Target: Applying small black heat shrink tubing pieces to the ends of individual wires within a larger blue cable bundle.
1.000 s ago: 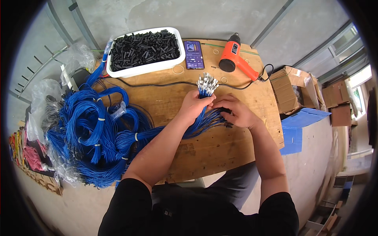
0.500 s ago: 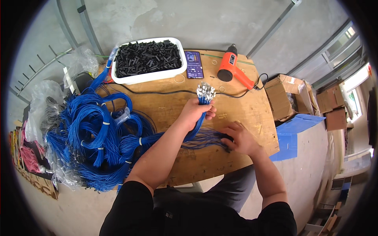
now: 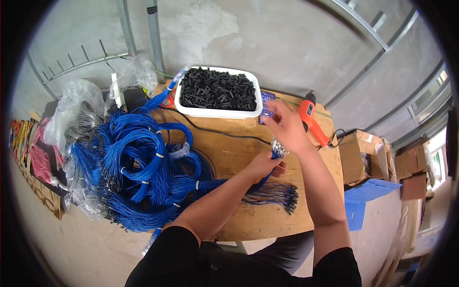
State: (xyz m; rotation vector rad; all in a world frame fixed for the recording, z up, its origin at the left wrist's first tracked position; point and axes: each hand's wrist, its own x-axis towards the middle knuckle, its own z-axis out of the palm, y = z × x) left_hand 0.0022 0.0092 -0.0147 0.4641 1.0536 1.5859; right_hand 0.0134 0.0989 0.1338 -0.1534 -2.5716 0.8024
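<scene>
My left hand [image 3: 266,166] is wrapped round a bundle of blue wires [image 3: 272,178], just below a cluster of white and silver terminals [image 3: 278,147] that sticks up from the fist. Other ends of the wires, tipped with small black pieces [image 3: 290,197], fan out on the table below that hand. Raised over the table's far side, my right hand [image 3: 288,128] has its thumb and forefinger apart with nothing seen between them. It partly covers a phone [image 3: 267,101] and the body of an orange-red heat gun [image 3: 314,125].
A white tub [image 3: 220,114] full of short black tubes [image 3: 217,90] stands at the back of the wooden table [image 3: 224,153]. Coiled blue wire bundles [image 3: 138,158] crowd the left side. A black cord [image 3: 224,136] crosses behind my left hand. Cardboard boxes [image 3: 356,158] stand at the right.
My right hand has left the black wire ends and risen toward the phone and heat gun. My left hand still grips the bundle. The whole view has shifted, so the table appears lower and further right.
</scene>
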